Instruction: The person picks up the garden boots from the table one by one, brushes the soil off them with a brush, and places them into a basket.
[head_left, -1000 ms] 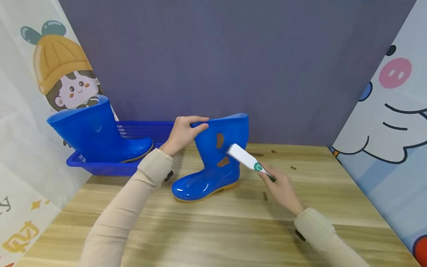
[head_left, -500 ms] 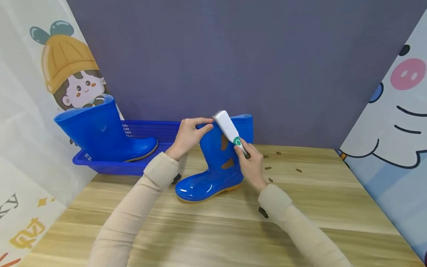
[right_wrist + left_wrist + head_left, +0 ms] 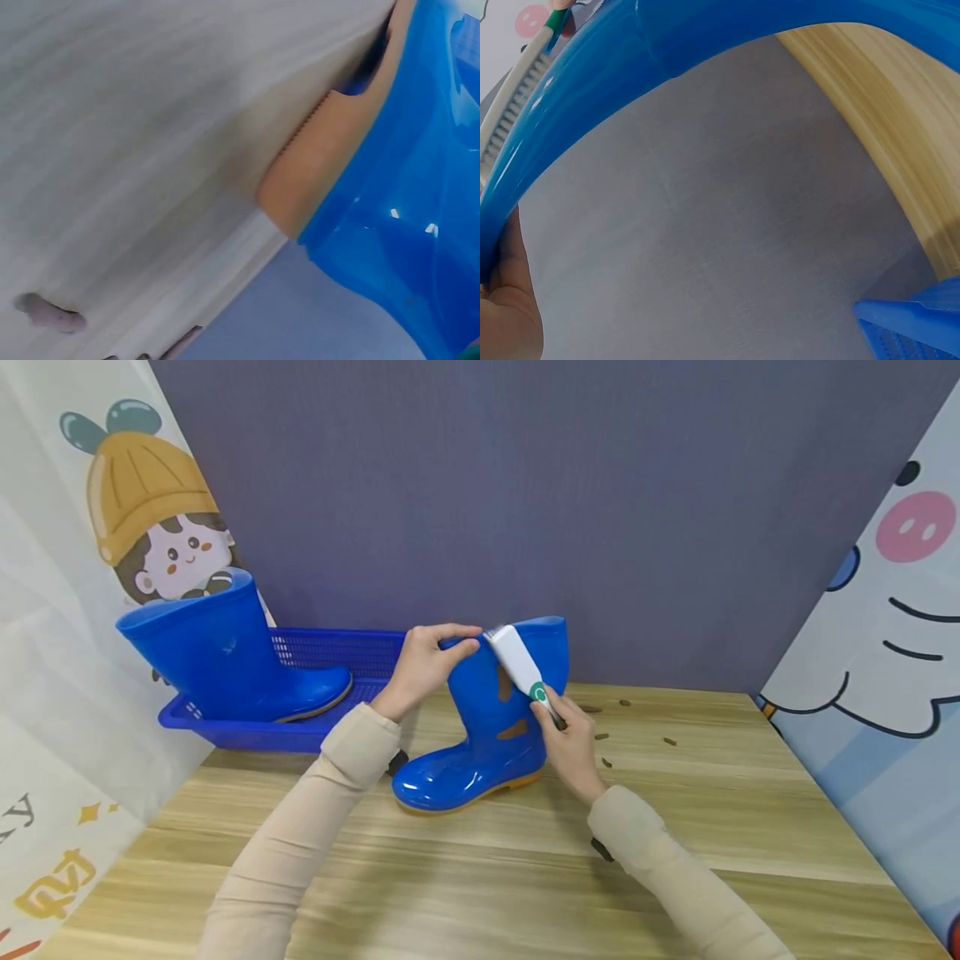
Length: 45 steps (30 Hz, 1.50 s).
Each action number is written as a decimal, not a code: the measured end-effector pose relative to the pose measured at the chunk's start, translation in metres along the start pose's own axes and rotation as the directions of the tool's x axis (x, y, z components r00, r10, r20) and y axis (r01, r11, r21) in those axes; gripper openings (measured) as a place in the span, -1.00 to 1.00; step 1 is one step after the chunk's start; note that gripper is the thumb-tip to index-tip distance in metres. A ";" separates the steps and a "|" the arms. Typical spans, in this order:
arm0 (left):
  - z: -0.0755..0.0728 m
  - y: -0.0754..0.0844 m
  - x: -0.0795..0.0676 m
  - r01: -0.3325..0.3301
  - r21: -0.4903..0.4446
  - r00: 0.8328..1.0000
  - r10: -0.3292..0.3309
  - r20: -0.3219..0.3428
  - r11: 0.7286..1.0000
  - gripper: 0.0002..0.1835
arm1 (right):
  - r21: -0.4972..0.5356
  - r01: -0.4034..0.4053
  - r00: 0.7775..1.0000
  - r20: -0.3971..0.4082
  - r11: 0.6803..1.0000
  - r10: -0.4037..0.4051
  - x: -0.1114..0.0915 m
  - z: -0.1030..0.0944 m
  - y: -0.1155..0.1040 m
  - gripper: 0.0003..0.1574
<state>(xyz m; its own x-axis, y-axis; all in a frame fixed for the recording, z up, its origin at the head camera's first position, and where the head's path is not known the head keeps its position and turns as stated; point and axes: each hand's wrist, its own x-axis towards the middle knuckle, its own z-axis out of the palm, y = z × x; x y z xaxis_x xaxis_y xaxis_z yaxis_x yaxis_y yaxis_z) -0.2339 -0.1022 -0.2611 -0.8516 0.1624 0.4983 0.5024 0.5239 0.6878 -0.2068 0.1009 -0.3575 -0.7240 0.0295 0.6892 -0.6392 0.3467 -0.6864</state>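
Observation:
A glossy blue rain boot (image 3: 468, 768) stands upright on the table, its sole tan and two brown patches (image 3: 513, 729) on its shaft. At the top rim my left hand (image 3: 423, 664) pinches the boot between thumb and fingers. My right hand (image 3: 572, 739) grips the dark green handle of a white brush (image 3: 516, 656). The brush head lies against the upper shaft, close to the left fingertips. In the left wrist view, the bristles (image 3: 514, 112) face the boot's blue wall. The right wrist view shows the boot's heel (image 3: 315, 165) on the table.
A second blue boot (image 3: 225, 652) sits in a blue plastic basket (image 3: 247, 737) at the left. Several small brown bits (image 3: 670, 742) lie on the wooden table (image 3: 712, 810) right of the boot. A grey panel (image 3: 562, 485) rises behind.
The right hand has carried the brush left and up the shaft from its middle to near the rim, then slightly down. The left hand keeps its hold on the boot.

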 end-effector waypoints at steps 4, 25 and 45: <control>0.000 0.001 -0.001 0.013 -0.003 1.000 -0.013 0.004 1.000 -0.73 | -0.018 -0.053 0.998 0.017 0.998 0.053 -0.005 -0.004 0.004 -0.58; -0.001 0.000 -0.001 0.043 -0.031 0.999 -0.043 0.020 0.999 -0.72 | -0.031 0.054 0.998 0.027 0.998 -0.053 -0.020 -0.025 0.061 -0.58; 0.000 0.007 -0.007 0.023 -0.008 1.000 -0.023 0.014 1.000 -0.73 | 0.049 -0.096 0.994 0.052 0.994 0.093 -0.004 -0.010 0.025 -0.51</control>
<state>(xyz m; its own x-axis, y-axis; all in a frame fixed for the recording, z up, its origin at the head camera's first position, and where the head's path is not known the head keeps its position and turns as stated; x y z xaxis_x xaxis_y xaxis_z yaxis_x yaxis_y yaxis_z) -0.2249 -0.0995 -0.2597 -0.8651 0.1623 0.4746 0.4837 0.5207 0.7035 -0.2170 0.1183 -0.3752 -0.7930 0.0131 0.6091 -0.5789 0.2956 -0.7600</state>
